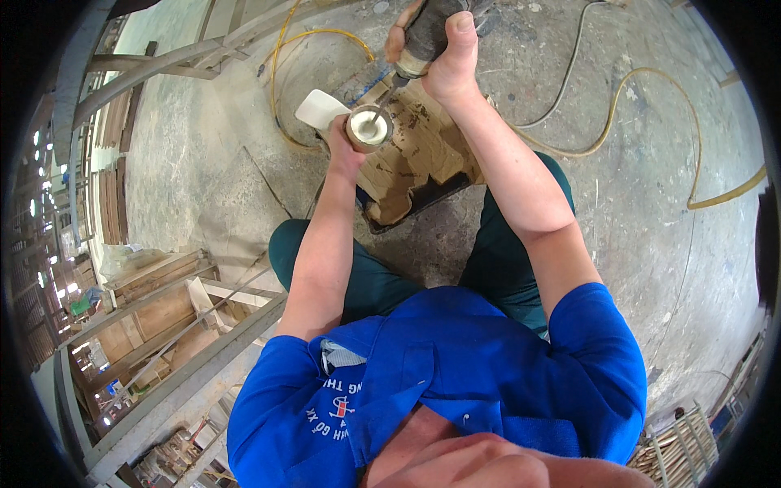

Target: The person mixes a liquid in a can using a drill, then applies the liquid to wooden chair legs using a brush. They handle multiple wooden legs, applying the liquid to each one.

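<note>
My left hand (345,148) is closed round a small round can (381,144) with a brownish rim and pale, creamy stuff inside. My right hand (452,69) grips a dark power drill (434,31), its fingers wrapping to the far side and the thumb lying along the body. From the drill a thin metal rod (386,104) slants down, and its end dips into the can's pale contents. Just beyond my left hand, a white flat piece with rounded corners (320,109) sticks out beside the can; how it is supported is hidden.
Below the can lies a brown-stained cardboard sheet (419,159) over a dark-edged support, between my knees. A yellow hose (637,73) and a grey cable (574,61) run across the concrete floor (651,244). Metal frames (195,358) and wooden boards (115,195) stand at the left.
</note>
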`<state>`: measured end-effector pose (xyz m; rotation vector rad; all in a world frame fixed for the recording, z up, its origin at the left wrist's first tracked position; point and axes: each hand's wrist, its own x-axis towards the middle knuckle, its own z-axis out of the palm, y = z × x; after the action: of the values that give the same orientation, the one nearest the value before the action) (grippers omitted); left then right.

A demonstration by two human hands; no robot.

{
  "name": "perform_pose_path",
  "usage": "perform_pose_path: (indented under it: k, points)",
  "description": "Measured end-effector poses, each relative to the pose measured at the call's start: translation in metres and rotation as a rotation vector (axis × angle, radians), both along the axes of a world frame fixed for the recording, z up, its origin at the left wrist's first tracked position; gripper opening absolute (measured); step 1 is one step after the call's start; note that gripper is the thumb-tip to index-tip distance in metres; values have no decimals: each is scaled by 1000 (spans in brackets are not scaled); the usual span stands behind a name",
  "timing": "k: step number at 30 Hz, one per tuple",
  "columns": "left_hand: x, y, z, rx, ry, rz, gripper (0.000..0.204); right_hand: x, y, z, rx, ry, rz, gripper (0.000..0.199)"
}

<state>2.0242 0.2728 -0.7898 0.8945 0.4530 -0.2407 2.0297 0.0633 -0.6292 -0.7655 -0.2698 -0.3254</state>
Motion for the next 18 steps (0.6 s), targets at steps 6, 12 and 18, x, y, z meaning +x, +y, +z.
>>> perform_pose_path:
  k: [6,12,18]
  points:
    - [2,3,-2,-18,-13,-3,26,0,0,-2,3,55,-28,72]
    - [2,5,-4,-18,5,-8,28,0,2,0,21,45,-21,73]
    - [6,4,-9,-137,41,-20,30,2,2,-1,63,-9,-36,72]
